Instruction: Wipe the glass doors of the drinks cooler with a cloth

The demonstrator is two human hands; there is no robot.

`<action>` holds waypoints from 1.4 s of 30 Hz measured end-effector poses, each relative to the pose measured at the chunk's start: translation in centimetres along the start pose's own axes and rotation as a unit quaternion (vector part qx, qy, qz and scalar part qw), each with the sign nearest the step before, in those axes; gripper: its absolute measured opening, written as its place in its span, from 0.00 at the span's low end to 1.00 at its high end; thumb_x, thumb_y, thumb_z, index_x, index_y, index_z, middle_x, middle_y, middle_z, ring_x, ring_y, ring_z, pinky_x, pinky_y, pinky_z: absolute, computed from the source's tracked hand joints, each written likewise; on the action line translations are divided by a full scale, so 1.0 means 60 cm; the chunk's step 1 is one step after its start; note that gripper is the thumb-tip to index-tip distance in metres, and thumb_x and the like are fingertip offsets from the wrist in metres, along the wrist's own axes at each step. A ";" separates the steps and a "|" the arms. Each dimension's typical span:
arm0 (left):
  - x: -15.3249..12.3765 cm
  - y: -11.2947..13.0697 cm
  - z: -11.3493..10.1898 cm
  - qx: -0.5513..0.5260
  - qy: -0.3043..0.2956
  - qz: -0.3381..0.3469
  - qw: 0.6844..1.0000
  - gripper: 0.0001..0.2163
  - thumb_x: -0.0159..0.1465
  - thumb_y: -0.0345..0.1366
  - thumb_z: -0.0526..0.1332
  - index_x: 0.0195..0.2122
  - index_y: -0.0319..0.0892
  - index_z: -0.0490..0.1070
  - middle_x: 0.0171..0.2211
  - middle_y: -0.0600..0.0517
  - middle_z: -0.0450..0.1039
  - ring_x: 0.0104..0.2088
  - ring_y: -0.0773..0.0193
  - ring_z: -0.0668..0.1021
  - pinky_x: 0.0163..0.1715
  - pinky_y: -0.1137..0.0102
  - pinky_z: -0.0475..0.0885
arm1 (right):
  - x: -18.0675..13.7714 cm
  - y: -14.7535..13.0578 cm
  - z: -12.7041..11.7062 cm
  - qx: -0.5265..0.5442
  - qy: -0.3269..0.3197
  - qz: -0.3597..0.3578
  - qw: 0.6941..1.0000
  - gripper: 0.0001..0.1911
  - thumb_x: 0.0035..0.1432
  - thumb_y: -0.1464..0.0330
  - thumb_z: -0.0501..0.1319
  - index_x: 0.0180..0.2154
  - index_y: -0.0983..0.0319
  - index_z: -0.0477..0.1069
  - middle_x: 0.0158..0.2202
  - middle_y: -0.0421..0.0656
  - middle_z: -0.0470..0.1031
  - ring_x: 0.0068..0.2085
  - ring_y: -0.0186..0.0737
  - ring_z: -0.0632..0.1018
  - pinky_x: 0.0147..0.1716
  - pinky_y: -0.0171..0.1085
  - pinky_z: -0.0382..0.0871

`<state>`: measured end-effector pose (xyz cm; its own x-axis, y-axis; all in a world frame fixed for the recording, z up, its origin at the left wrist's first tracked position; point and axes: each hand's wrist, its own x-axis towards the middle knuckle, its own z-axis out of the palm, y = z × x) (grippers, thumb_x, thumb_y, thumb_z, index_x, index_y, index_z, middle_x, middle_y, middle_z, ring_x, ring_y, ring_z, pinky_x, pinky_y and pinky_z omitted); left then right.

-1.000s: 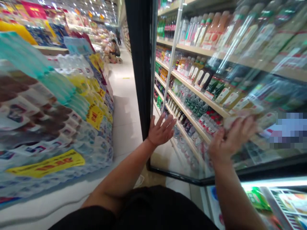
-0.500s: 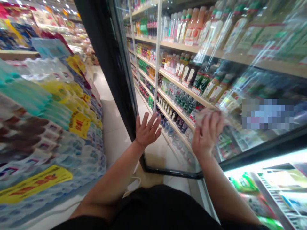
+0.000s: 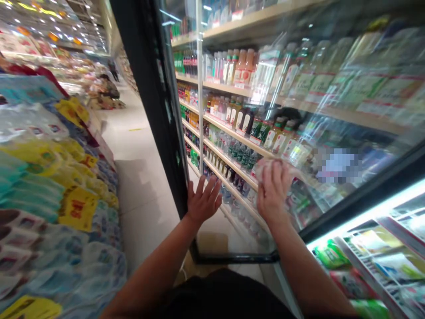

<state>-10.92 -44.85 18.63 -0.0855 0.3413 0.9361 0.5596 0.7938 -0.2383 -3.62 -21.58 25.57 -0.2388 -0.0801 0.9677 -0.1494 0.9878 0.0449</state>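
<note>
Right hand: grip clamped on pale, crumpled cloth | cloth: against black-framed, clear glass door (multicoloured drink bottles show in it) | left hand: grip spread apart, beside black frame

Glass cooler door right of the aisle
Bottle packs to its left; bottles on shelves behind the glass; packets in racks, lower right.

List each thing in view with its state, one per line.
Glass door: standing open
Left hand: open, spread at the door's edge
Right hand: holding the cloth at the glass
Pale cloth: bunched, partly hidden
Bottles: upright in rows behind the glass
Light strip: lit
Wrapped packs: stacked
</note>
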 end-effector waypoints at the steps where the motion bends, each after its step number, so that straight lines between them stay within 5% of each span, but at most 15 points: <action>1: 0.001 -0.001 0.001 0.001 0.001 0.001 1.000 0.28 0.66 0.40 0.59 0.67 0.41 0.58 0.62 0.43 0.67 0.71 0.53 0.53 0.71 0.51 0.42 | 0.008 -0.004 0.004 -0.005 -0.011 -0.026 1.000 0.34 0.66 0.73 0.53 0.70 0.55 0.47 0.69 0.49 0.58 0.72 0.51 0.53 0.67 0.59 0.50; 7: 0.000 -0.005 0.010 -0.005 0.010 -0.001 1.000 0.28 0.68 0.39 0.57 0.68 0.41 0.56 0.62 0.45 0.67 0.71 0.54 0.52 0.71 0.51 0.43 | 0.116 0.025 0.007 -0.010 0.140 0.084 0.987 0.32 0.68 0.69 0.51 0.70 0.59 0.47 0.71 0.53 0.51 0.72 0.55 0.50 0.67 0.64 0.48; 10: -0.001 -0.005 0.012 -0.010 0.012 -0.003 1.000 0.27 0.68 0.39 0.57 0.68 0.41 0.56 0.62 0.45 0.67 0.71 0.54 0.53 0.71 0.51 0.43 | 0.119 -0.016 0.017 -0.013 0.092 0.053 0.994 0.34 0.67 0.68 0.52 0.71 0.58 0.44 0.72 0.52 0.48 0.73 0.57 0.47 0.66 0.65 0.48; 13: 0.000 -0.004 0.009 -0.010 0.006 -0.004 1.000 0.26 0.67 0.38 0.58 0.67 0.42 0.59 0.62 0.45 0.67 0.71 0.54 0.53 0.71 0.51 0.43 | 0.109 -0.051 0.024 -0.009 0.005 -0.011 1.000 0.36 0.66 0.72 0.53 0.71 0.53 0.44 0.70 0.49 0.56 0.72 0.54 0.51 0.66 0.61 0.50; 19: -0.001 -0.001 0.005 -0.017 0.014 -0.017 1.000 0.25 0.67 0.37 0.58 0.65 0.43 0.62 0.60 0.46 0.70 0.71 0.56 0.54 0.71 0.51 0.44 | 0.186 0.000 0.005 -0.009 0.155 0.085 0.984 0.31 0.68 0.68 0.52 0.70 0.63 0.50 0.70 0.56 0.54 0.71 0.59 0.53 0.66 0.61 0.50; 24: -0.010 -0.005 0.013 -0.034 0.028 -0.019 0.999 0.22 0.67 0.38 0.58 0.63 0.44 0.65 0.57 0.48 0.74 0.70 0.57 0.56 0.71 0.52 0.44 | 0.226 -0.032 0.004 -0.015 0.051 -0.036 0.998 0.34 0.67 0.70 0.51 0.71 0.57 0.46 0.70 0.50 0.56 0.72 0.54 0.53 0.66 0.58 0.50; 27: -0.012 -0.007 0.015 -0.033 0.035 -0.019 0.999 0.21 0.67 0.38 0.59 0.61 0.43 0.68 0.56 0.47 0.75 0.70 0.56 0.56 0.71 0.52 0.44 | 0.244 -0.023 -0.005 -0.019 0.066 -0.029 0.997 0.33 0.67 0.71 0.52 0.70 0.56 0.49 0.69 0.49 0.59 0.71 0.52 0.56 0.66 0.56 0.51; 31: -0.010 -0.006 0.013 -0.014 0.029 -0.017 0.999 0.18 0.67 0.39 0.58 0.57 0.43 0.71 0.56 0.47 0.75 0.71 0.55 0.55 0.71 0.52 0.44 | 0.238 -0.006 -0.008 -0.016 0.126 0.044 0.991 0.32 0.66 0.68 0.54 0.70 0.60 0.51 0.69 0.53 0.56 0.71 0.55 0.54 0.66 0.57 0.51; 37: -0.005 -0.002 0.011 0.014 0.024 -0.020 0.999 0.23 0.65 0.38 0.60 0.62 0.44 0.66 0.59 0.46 0.71 0.70 0.53 0.56 0.70 0.50 0.47 | 0.179 -0.028 0.000 0.034 0.008 -0.095 0.995 0.35 0.64 0.74 0.55 0.69 0.53 0.50 0.66 0.45 0.65 0.69 0.47 0.60 0.68 0.53 0.49; 42: -0.006 0.000 0.012 0.022 0.026 -0.017 0.999 0.24 0.67 0.39 0.58 0.64 0.44 0.63 0.59 0.44 0.71 0.70 0.52 0.58 0.70 0.49 0.48 | 0.193 0.037 -0.018 0.017 0.150 0.045 0.987 0.33 0.64 0.68 0.58 0.68 0.57 0.55 0.68 0.51 0.60 0.69 0.56 0.60 0.65 0.57 0.55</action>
<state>-11.49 -44.58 18.12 -0.0611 0.2874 0.9558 0.5199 0.8266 -0.2153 -5.67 -20.17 37.12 0.0427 0.0555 0.9975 -0.1744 0.9835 -0.0473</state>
